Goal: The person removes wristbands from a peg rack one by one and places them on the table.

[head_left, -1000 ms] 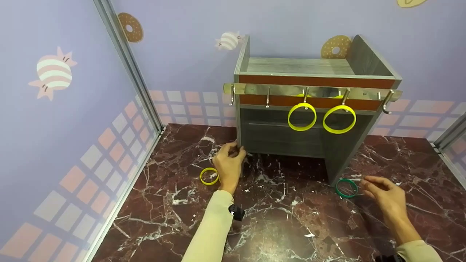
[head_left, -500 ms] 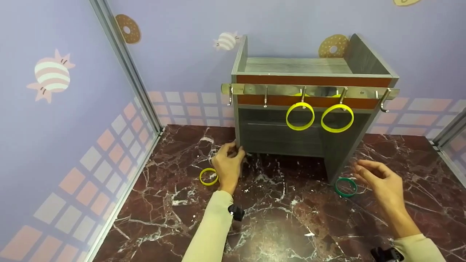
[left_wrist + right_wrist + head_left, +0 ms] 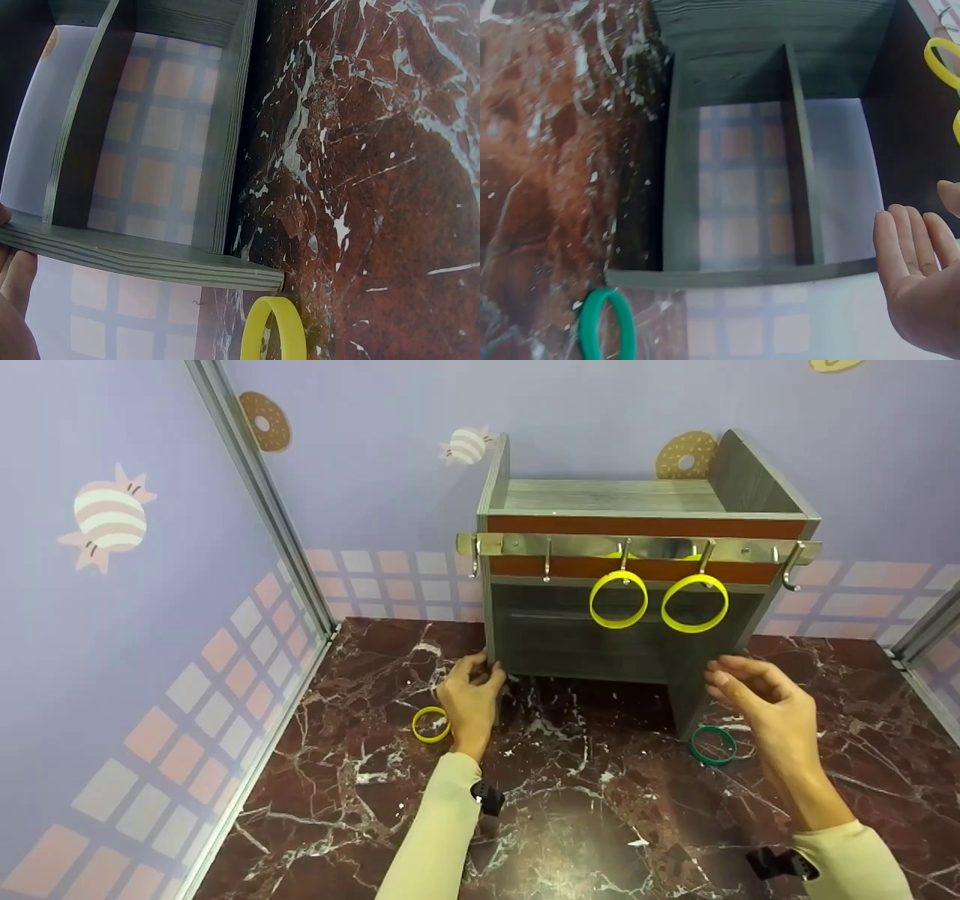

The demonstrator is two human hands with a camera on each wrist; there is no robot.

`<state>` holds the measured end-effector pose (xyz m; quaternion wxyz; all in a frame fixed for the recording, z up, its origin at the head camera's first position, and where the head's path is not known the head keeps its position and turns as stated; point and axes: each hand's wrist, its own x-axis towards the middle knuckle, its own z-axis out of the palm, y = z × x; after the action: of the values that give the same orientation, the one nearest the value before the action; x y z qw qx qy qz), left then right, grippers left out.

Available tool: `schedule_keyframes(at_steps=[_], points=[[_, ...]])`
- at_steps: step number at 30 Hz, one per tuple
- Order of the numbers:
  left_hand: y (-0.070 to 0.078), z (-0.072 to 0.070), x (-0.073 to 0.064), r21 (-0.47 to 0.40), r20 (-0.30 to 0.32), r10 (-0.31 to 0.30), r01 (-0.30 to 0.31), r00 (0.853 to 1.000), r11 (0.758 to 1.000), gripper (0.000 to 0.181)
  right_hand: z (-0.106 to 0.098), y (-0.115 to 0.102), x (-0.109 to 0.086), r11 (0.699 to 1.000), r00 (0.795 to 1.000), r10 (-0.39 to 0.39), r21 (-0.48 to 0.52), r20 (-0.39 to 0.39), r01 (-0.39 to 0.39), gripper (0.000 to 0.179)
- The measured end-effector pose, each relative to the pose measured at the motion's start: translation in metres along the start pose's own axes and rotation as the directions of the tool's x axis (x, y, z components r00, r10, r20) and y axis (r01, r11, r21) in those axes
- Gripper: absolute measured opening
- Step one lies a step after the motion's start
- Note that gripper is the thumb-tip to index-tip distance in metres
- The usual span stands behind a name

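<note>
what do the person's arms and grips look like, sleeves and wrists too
The left sleeve and right sleeve are long and pale yellow, with no pattern visible. The left wrist device and right wrist device are black and blocky. The left grip and right grip wear no gloves.

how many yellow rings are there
3: one yellow ring hangs on the middle metal hook, another on the next hook right, the third lies on the table near the left hand.

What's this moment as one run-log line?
left hand: grips left panel of shelf | right hand: holding nothing, near right panel | two yellow rings: on hooks | third yellow ring, green ring: on tabletop
</note>
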<state>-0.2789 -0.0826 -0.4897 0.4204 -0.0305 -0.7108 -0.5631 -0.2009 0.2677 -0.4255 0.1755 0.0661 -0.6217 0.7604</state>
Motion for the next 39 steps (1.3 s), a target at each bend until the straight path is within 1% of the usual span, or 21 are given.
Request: schedule_keyframes(at_steps=[3, 7, 13, 15, 19, 22, 24, 30, 35, 39], points=[[-0.001, 0.000, 0.000, 0.012, 0.000, 0.005, -0.005, 1.000, 1.000, 0.014, 0.006, -0.004, 0.004, 0.999, 1.000, -0.005, 0.037, -0.006, 0.005, 0.034], [-0.002, 0.000, 0.000, 0.002, -0.006, 0.005, -0.005, 1.000, 1.000, 0.014, 0.013, -0.009, 0.009, 0.997, 1.000, -0.008, 0.072, 0.000, 0.008, 0.035], [-0.003, 0.001, 0.001, -0.004, -0.009, 0.015, -0.015, 1.000, 1.000, 0.014, 0.024, -0.016, 0.017, 0.990, 0.999, -0.044, 0.133, 0.004, 0.043, 0.035], [-0.003, 0.000, 0.000, -0.004, -0.012, 0.013, -0.013, 1.000, 1.000, 0.014, 0.029, -0.018, 0.020, 0.986, 0.998, -0.057, 0.157, 0.005, 0.056, 0.034], [-0.002, -0.003, 0.000, -0.006, -0.019, -0.001, 0.001, 1.000, 1.000, 0.014, 0.037, -0.021, 0.024, 0.983, 0.998, -0.067, 0.172, -0.007, 0.067, 0.032], [-0.001, -0.002, 0.000, -0.015, -0.016, -0.007, 0.006, 1.000, 1.000, 0.015, 0.038, -0.024, 0.027, 0.979, 0.997, -0.069, 0.190, -0.032, 0.074, 0.031], [0.000, 0.001, 0.000, -0.023, -0.009, -0.005, 0.004, 1.000, 1.000, 0.015, 0.038, -0.026, 0.029, 0.972, 0.997, -0.069, 0.221, -0.046, 0.077, 0.031], [-0.001, 0.000, 0.000, -0.008, -0.001, -0.013, 0.013, 1.000, 1.000, 0.014, 0.044, -0.031, 0.035, 0.942, 0.997, -0.070, 0.325, -0.040, 0.079, 0.027], [-0.002, 0.000, 0.001, 0.004, 0.002, -0.020, 0.020, 1.000, 1.000, 0.015, 0.047, -0.036, 0.036, 0.933, 0.996, -0.077, 0.347, -0.055, 0.091, 0.024], [-0.002, 0.000, 0.000, 0.005, 0.002, -0.011, 0.011, 1.000, 1.000, 0.014, 0.049, -0.039, 0.035, 0.931, 0.993, -0.077, 0.350, -0.090, 0.104, 0.023]])
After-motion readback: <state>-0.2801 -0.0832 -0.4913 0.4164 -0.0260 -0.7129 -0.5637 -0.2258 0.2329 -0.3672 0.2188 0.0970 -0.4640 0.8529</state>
